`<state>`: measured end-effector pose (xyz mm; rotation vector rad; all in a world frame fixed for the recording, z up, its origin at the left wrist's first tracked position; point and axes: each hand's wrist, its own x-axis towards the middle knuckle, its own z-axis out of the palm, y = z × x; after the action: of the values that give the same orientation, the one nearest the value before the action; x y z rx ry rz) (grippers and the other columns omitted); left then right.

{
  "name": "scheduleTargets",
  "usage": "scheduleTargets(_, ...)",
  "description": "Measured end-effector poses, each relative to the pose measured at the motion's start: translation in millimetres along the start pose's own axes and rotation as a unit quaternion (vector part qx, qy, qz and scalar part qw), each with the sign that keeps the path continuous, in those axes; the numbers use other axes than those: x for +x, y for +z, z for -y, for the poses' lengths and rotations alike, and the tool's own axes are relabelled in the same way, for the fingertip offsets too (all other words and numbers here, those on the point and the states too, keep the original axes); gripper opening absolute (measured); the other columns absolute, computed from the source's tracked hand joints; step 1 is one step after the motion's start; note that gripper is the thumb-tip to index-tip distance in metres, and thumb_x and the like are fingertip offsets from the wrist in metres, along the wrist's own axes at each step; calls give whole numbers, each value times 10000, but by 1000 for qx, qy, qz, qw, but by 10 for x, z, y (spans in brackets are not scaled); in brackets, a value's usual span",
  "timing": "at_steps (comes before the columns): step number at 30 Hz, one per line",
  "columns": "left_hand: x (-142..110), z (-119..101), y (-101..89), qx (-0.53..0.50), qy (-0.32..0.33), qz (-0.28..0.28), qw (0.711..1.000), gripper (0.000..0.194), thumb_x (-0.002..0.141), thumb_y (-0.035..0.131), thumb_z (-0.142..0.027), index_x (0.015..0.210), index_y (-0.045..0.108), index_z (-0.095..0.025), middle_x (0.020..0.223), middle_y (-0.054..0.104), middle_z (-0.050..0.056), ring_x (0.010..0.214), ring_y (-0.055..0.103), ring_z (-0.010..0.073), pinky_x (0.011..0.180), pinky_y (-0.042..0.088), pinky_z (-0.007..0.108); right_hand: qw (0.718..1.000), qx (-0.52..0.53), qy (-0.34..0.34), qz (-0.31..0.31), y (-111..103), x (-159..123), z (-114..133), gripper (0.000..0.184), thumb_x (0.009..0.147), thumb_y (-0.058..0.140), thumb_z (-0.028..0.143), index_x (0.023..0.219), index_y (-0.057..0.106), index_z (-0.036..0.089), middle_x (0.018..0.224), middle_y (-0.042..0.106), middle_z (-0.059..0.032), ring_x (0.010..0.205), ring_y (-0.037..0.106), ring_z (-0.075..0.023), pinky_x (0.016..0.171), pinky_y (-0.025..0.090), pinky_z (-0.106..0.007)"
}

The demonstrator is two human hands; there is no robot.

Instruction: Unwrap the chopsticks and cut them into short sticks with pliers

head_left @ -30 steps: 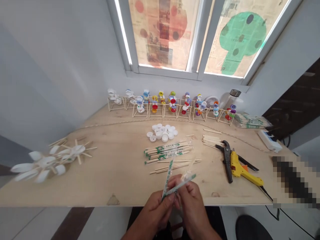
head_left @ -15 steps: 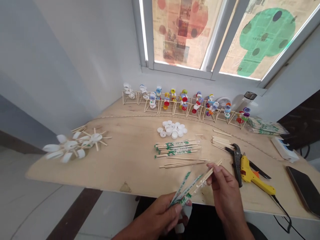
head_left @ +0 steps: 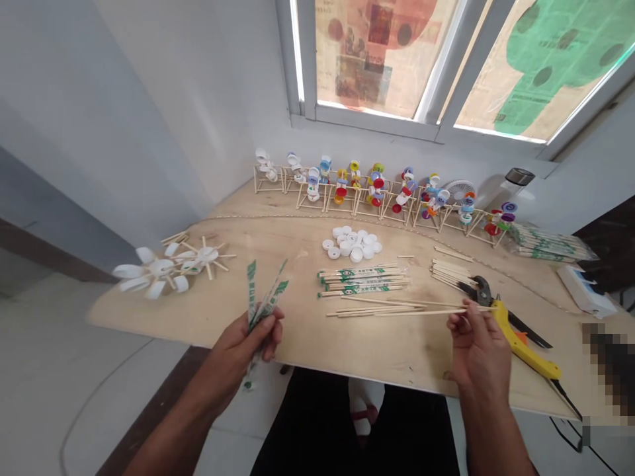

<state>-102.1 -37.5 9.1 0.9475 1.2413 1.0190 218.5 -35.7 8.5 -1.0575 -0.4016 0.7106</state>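
My left hand (head_left: 255,340) is closed around several green-and-clear chopstick wrappers (head_left: 252,287), held over the front edge of the table at the left. My right hand (head_left: 479,337) pinches thin wooden chopsticks (head_left: 441,311) by one end, and they stretch leftward low over the tabletop. Under and beside their far ends lie several loose chopsticks (head_left: 357,311). Behind these rest several wrapped chopstick packs (head_left: 364,281) with green print. A glue gun (head_left: 526,344) with a yellow body lies just right of my right hand, which covers part of it.
White bottle caps (head_left: 354,243) are heaped mid-table. Stick frames with coloured caps (head_left: 377,192) line the wall. White-capped stick wheels (head_left: 159,268) lie at the left. Short cut sticks (head_left: 449,272) and a black cutter (head_left: 481,291) lie at the right, near more packs (head_left: 550,244).
My hands have moved apart. The wrappers went left with my left hand, and the chopsticks came out of them, moving right in my right hand to the loose ones. The view shifted slightly.
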Motion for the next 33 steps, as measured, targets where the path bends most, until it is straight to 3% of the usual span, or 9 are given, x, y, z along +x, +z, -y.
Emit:
scheduleTargets(4,297,-58,124,102,34,34,994,274,735,540,-395,898,512,-175,694,522,-30,445,364,62,440,292,202,998,-19,43,30,101,-107,-95,243,601,776,293,768,649,169,743,639,24,571,597,-75,509,458,-178)
scheduleTargets(7,509,-53,244,212,87,7,973,250,747,493,-405,859,536,-185,620,492,-46,467,397,92,461,310,212,997,-36,48,49,184,-177,-150,256,609,769,329,769,646,171,765,656,5,594,611,-99,523,467,-200)
scheduleTargets(11,692,-48,329,390,152,-12,908,226,772,456,-382,815,582,-199,673,592,-15,645,547,162,615,385,242,992,-68,71,83,265,-238,-264,290,620,748,392,769,645,165,767,669,-28,661,636,-156,557,484,-246)
scheduleTargets(17,724,-90,440,568,140,15,811,190,817,410,-313,811,571,-210,749,653,28,694,591,187,585,344,242,986,-94,94,99,267,-242,-355,351,617,743,394,864,657,161,769,655,-28,681,627,-164,547,470,-243)
scheduleTargets(21,737,-107,487,625,131,21,769,208,852,389,-329,807,557,-215,788,662,40,748,603,200,558,312,242,986,-119,82,86,215,-199,-347,481,622,737,360,1054,603,195,1038,615,-57,669,611,-130,534,453,-231)
scheduleTargets(24,759,-106,493,643,124,26,755,175,852,401,-313,832,546,-216,823,661,48,775,603,208,556,310,243,985,-131,72,85,192,-172,-368,519,655,709,345,1136,562,219,1198,538,-69,690,601,-114,568,452,-235)
scheduleTargets(26,773,-102,490,645,128,32,753,155,849,405,-295,833,535,-213,846,655,52,778,599,206,568,324,245,984,-133,73,96,184,-157,-394,517,675,691,335,1157,548,215,1186,549,-66,710,596,-116,597,449,-240)
scheduleTargets(33,807,-55,452,615,203,51,760,177,857,363,-273,791,515,-210,909,597,50,804,576,185,644,385,258,976,-159,58,133,141,-141,-462,474,724,645,337,1157,549,171,798,659,-13,665,561,-126,657,430,-263)
